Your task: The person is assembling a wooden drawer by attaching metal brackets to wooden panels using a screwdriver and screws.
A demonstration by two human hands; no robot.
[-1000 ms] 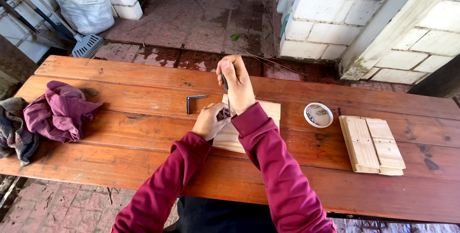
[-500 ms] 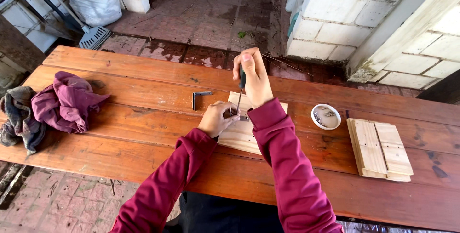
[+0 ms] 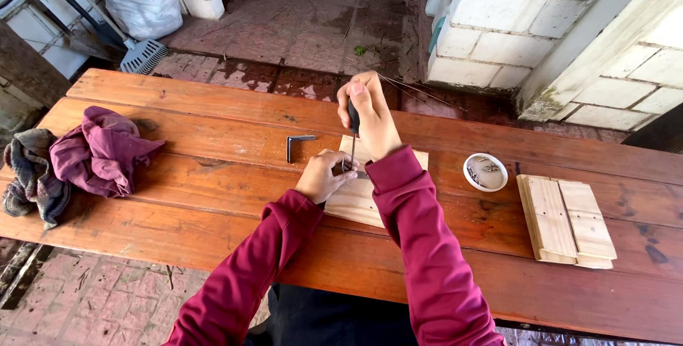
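My right hand (image 3: 368, 113) grips the black handle of a screwdriver (image 3: 353, 132) held upright, its tip pointing down onto a pale wooden board (image 3: 356, 200) lying on the reddish wooden table (image 3: 213, 175). My left hand (image 3: 326, 175) rests on the board beside the screwdriver's tip, fingers pinched around something small that I cannot make out. Both sleeves are maroon. A dark metal angle bracket (image 3: 297, 144) lies on the table just left of my left hand.
A small white lid with several screws (image 3: 485, 171) sits right of the board. Further right lies a pale slatted wooden panel (image 3: 565, 219). A maroon cloth (image 3: 99, 151) and a grey garment (image 3: 30, 175) lie at the table's left end. White block walls stand beyond.
The view has shifted slightly, and my right hand with the screwdriver has stayed upright over the board. My left hand remains at the tip.
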